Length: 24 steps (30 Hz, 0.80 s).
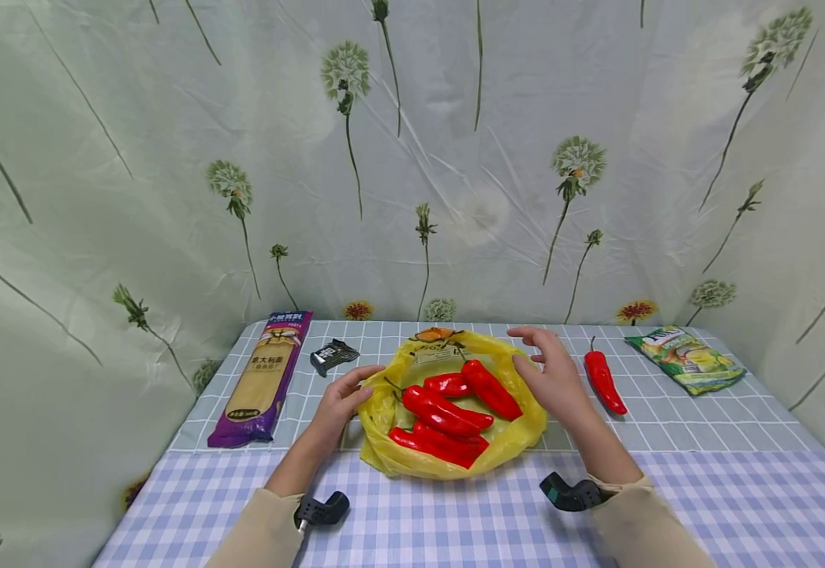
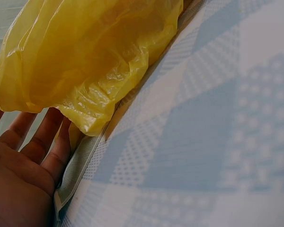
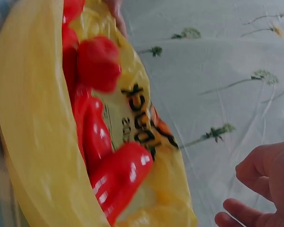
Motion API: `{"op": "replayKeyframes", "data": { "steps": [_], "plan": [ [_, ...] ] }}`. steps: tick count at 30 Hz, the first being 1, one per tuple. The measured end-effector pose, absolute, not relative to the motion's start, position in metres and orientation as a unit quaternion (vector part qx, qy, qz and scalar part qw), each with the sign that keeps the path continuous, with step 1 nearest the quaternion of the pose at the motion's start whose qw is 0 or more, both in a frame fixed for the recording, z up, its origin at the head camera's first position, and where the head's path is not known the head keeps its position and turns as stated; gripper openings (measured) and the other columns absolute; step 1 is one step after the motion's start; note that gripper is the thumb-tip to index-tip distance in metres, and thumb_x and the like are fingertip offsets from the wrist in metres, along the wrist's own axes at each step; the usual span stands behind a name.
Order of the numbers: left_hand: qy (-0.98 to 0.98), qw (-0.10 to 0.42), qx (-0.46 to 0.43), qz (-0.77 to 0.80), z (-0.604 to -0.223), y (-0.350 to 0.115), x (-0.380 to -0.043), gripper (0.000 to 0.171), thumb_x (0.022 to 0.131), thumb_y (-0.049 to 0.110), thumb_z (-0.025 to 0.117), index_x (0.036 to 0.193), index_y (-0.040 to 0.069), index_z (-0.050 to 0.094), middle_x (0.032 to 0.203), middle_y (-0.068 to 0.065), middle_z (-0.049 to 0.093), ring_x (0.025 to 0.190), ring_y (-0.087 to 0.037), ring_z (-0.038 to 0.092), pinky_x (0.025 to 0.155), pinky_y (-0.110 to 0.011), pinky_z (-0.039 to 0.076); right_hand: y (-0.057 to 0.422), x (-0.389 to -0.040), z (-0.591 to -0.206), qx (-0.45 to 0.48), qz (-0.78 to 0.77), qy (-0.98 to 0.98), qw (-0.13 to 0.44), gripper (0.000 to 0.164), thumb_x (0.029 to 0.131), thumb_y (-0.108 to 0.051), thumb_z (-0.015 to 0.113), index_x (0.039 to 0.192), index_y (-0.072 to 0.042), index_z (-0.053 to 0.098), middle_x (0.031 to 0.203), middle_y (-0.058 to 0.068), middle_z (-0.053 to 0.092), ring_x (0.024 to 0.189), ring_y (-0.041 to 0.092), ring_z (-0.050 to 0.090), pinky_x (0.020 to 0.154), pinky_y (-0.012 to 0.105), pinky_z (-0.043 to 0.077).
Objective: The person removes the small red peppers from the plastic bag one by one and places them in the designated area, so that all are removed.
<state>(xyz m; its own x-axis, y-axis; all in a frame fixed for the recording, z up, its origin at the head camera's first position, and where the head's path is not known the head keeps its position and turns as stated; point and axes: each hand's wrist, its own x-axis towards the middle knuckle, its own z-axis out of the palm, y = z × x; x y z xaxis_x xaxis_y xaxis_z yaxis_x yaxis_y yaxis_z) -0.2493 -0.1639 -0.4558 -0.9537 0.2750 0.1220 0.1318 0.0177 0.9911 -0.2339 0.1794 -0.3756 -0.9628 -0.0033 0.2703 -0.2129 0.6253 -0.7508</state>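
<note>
A yellow plastic bag (image 1: 448,467) stands with its mouth wide, several red peppers (image 1: 441,410) lying inside. At the bag's left side is my left hand (image 1: 337,406); its fingers reach out loosely along the plastic and touch it. In the left wrist view those fingers (image 2: 40,139) extend behind the bag (image 2: 94,56), partly hidden by it. My right hand (image 1: 558,383) hovers by the right rim, fingers loosely bent and holding nothing. The right wrist view has this hand (image 3: 270,184) apart from the bag (image 3: 42,118).
One more red pepper (image 1: 604,383) lies right of my right hand, with a green snack packet (image 1: 685,359) beyond it. On the left are a purple pasta packet (image 1: 263,379) and a small black packet (image 1: 333,355). A floral curtain (image 1: 455,158) hangs behind the table.
</note>
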Motion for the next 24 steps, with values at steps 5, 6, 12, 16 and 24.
{"op": "replayKeyframes", "data": {
  "steps": [5, 6, 12, 16, 24],
  "plan": [
    [0.713, 0.053, 0.140, 0.685, -0.456, -0.164, -0.250, 0.045, 0.101, 0.022, 0.051, 0.142, 0.004, 0.051, 0.148, -0.020, 0.050, 0.111, -0.006, 0.063, 0.092, -0.021, 0.052, 0.168, -0.231, -0.379, 0.078, 0.463, -0.878, 0.090, 0.043, 0.094, -0.013, 0.062, 0.136, -0.013, 0.054, 0.143, 0.014, 0.050, 0.130, 0.034, 0.049, 0.105, 0.053, 0.049],
    [0.714, 0.053, 0.140, 0.684, -0.456, -0.164, -0.250, 0.045, 0.101, 0.022, 0.051, 0.142, 0.004, 0.051, 0.148, -0.020, 0.050, 0.111, -0.006, 0.063, 0.092, -0.020, 0.052, 0.166, -0.230, -0.380, 0.082, 0.466, -0.877, 0.086, 0.043, 0.094, -0.012, 0.063, 0.136, -0.013, 0.054, 0.143, 0.013, 0.050, 0.129, 0.033, 0.050, 0.104, 0.052, 0.049],
    [0.715, 0.055, 0.138, 0.683, -0.455, -0.163, -0.249, 0.045, 0.101, 0.022, 0.050, 0.142, 0.005, 0.051, 0.149, -0.019, 0.050, 0.112, -0.006, 0.062, 0.093, -0.020, 0.052, 0.153, -0.227, -0.387, 0.119, 0.463, -0.875, 0.074, 0.043, 0.093, -0.009, 0.065, 0.135, -0.013, 0.055, 0.139, 0.014, 0.054, 0.125, 0.034, 0.054, 0.101, 0.052, 0.052],
    [0.718, 0.056, 0.137, 0.681, -0.455, -0.163, -0.250, 0.044, 0.101, 0.022, 0.050, 0.142, 0.006, 0.052, 0.149, -0.018, 0.050, 0.115, -0.008, 0.062, 0.094, -0.021, 0.052, 0.144, -0.224, -0.391, 0.159, 0.460, -0.872, 0.058, 0.047, 0.091, -0.009, 0.068, 0.137, -0.011, 0.056, 0.135, 0.015, 0.057, 0.120, 0.033, 0.058, 0.095, 0.048, 0.056],
    [0.717, 0.054, 0.142, 0.681, -0.455, -0.164, -0.249, 0.044, 0.101, 0.021, 0.050, 0.142, 0.004, 0.051, 0.148, -0.019, 0.050, 0.113, -0.006, 0.062, 0.094, -0.020, 0.051, 0.133, -0.219, -0.400, 0.198, 0.439, -0.876, 0.010, 0.051, 0.090, -0.016, 0.071, 0.138, -0.017, 0.054, 0.135, 0.012, 0.058, 0.120, 0.031, 0.058, 0.091, 0.043, 0.058]
  ]
}}
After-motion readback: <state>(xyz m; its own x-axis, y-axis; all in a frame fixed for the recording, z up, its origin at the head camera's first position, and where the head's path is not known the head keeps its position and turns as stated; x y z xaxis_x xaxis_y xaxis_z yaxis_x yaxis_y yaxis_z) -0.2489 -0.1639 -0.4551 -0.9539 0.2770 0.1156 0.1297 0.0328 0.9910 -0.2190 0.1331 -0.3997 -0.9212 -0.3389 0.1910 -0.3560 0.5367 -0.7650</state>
